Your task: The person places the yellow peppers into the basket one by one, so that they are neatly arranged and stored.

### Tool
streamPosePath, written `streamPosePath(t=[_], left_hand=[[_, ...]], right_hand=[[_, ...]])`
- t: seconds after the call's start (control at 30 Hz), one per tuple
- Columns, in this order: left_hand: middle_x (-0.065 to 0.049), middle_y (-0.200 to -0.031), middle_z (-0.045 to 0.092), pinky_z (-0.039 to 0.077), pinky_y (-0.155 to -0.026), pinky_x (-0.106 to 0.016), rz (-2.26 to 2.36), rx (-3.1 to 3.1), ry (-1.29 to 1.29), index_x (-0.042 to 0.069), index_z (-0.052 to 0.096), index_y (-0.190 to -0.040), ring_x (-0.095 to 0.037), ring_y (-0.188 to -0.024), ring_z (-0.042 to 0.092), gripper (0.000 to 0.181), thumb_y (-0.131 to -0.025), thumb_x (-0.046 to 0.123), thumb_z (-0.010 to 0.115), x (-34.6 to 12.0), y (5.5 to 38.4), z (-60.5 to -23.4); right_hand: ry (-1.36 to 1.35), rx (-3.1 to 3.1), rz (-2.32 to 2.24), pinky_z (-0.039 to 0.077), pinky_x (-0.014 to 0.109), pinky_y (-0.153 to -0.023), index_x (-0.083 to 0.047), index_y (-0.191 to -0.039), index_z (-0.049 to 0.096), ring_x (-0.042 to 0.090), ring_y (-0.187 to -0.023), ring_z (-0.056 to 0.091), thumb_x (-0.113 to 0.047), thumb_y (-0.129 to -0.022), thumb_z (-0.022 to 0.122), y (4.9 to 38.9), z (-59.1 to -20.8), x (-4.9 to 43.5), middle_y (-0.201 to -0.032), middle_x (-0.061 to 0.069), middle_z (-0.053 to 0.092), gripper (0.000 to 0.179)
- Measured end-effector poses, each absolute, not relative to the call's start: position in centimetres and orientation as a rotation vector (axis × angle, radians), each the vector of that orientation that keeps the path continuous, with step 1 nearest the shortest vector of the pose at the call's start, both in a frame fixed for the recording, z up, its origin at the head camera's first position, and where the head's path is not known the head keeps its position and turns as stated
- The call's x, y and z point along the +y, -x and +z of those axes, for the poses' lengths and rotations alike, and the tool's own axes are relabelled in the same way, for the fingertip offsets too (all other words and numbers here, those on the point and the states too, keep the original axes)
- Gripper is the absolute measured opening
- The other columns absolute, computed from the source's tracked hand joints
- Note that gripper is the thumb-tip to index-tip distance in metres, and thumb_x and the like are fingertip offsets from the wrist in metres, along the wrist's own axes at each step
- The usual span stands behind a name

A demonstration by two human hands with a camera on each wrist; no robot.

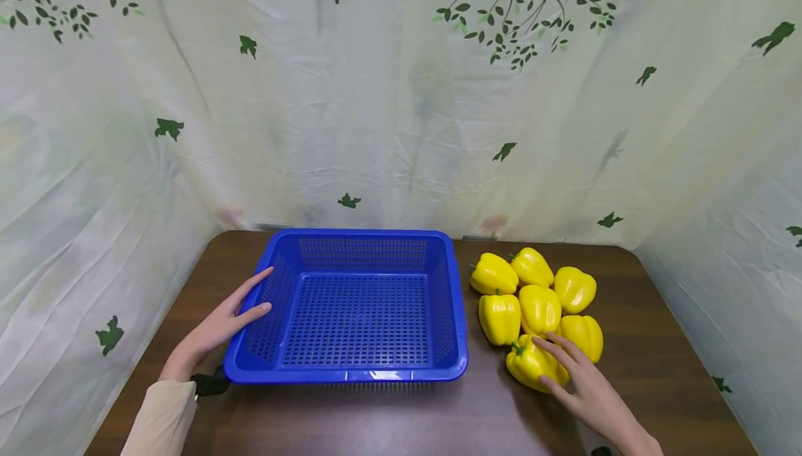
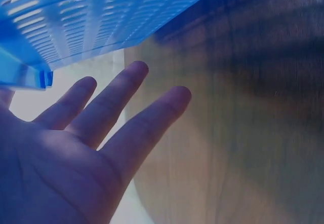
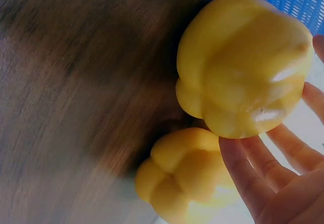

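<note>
Head cam bright; wrist pics soft (L bluish), glare on pepper (image 3: pixel 240 67).

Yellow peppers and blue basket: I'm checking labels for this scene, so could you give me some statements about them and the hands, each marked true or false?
1. The right hand is at the pepper nearest the person. True.
2. The left hand is at the left side of the blue basket. True.
3. The head view shows only four yellow peppers. False: it shows seven yellow peppers.
4. The peppers lie inside the basket. False: they lie on the table, to the right of the basket.
5. The basket's floor is full of small holes. True.
</note>
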State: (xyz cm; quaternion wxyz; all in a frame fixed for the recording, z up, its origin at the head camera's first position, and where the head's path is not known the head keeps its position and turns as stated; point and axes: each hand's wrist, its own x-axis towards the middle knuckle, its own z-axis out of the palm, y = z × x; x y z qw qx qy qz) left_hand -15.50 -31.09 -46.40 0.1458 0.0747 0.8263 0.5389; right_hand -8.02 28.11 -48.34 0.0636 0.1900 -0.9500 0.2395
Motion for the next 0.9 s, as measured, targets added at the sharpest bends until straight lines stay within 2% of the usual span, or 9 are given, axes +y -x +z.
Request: streamPosePath(t=[0.13,0.27,0.4,0.57,0.7,0.9], left_hand=[[-0.024,-0.155,0.008,0.044,-0.089,-0.056,1.513,2.448,-0.228,0.027,0.013,-0.155,-0.052,-0.129,0.029,0.068,-0.099,0.028,0.052,-30.86,15.69,-46.64],[-0.025,-0.154,0.008,0.042,-0.091,-0.058,1.525,2.463,-0.243,0.025,0.014,-0.155,-0.052,-0.131,0.026,0.066,-0.1,0.027,0.051,-30.75,15.79,-46.81],[-0.026,-0.154,0.009,0.042,-0.09,-0.055,1.532,2.471,-0.232,0.022,0.013,-0.155,-0.051,-0.13,0.028,0.066,-0.1,0.027,0.05,-30.66,15.85,-46.88],[-0.027,-0.152,0.011,0.045,-0.087,-0.049,1.546,2.483,-0.223,0.02,0.014,-0.154,-0.05,-0.126,0.033,0.065,-0.1,0.026,0.05,-30.49,15.79,-46.85],[-0.028,-0.152,0.01,0.047,-0.084,-0.047,1.574,2.467,-0.222,0.019,0.013,-0.154,-0.052,-0.124,0.034,0.065,-0.1,0.025,0.05,-30.36,15.71,-46.81],[-0.027,-0.153,0.01,0.048,-0.085,-0.047,1.599,2.434,-0.208,0.021,0.013,-0.154,-0.052,-0.125,0.033,0.066,-0.1,0.026,0.05,-30.3,15.79,-46.93]], right_hand=[[-0.58,-2.866,0.699,0.047,0.055,-0.084,-0.01,-0.133,0.054,0.032,-0.115,0.05,-0.024,-0.086,0.072,8.0,-48.22,28.09,-0.132,0.015,0.049,0.053],[-0.578,-2.868,0.713,0.047,0.054,-0.084,-0.011,-0.135,0.053,0.03,-0.116,0.049,-0.028,-0.086,0.073,7.78,-48.16,28.12,-0.133,0.013,0.048,0.056],[-0.611,-2.87,0.717,0.05,0.049,-0.081,-0.013,-0.137,0.051,0.026,-0.115,0.05,-0.033,-0.083,0.075,7.61,-48.18,28.19,-0.136,0.01,0.045,0.063],[-0.704,-2.86,0.691,0.051,0.044,-0.081,-0.011,-0.141,0.046,0.024,-0.118,0.047,-0.035,-0.073,0.082,7.48,-48.37,28.22,-0.141,0.007,0.042,0.08],[-0.738,-2.909,0.779,0.052,0.038,-0.079,-0.013,-0.145,0.04,0.027,-0.122,0.045,-0.028,-0.068,0.087,7.33,-48.52,28.18,-0.145,0.006,0.038,0.091],[-0.757,-2.966,0.975,0.053,0.031,-0.069,-0.014,-0.149,0.033,0.034,-0.123,0.042,-0.009,-0.068,0.085,7.26,-48.71,28.19,-0.149,0.011,0.03,0.096]])
